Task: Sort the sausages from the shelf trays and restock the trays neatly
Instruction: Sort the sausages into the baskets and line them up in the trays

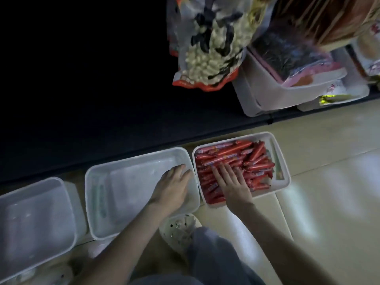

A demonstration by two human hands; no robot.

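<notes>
Left grip loose-fingered in white tray, right grip flat, fingers straight, on sausages, pale tiled floor below dark shelf.

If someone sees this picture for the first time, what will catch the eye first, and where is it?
The red sausages stand out most: they fill the rightmost floor tray, and the right hand lies flat on them. Beside it, the left hand rests inside an empty tray. Above, at the shelf, a bag of pale snacks catches the light.

1 head view, facing steeply down, close above floor
</notes>
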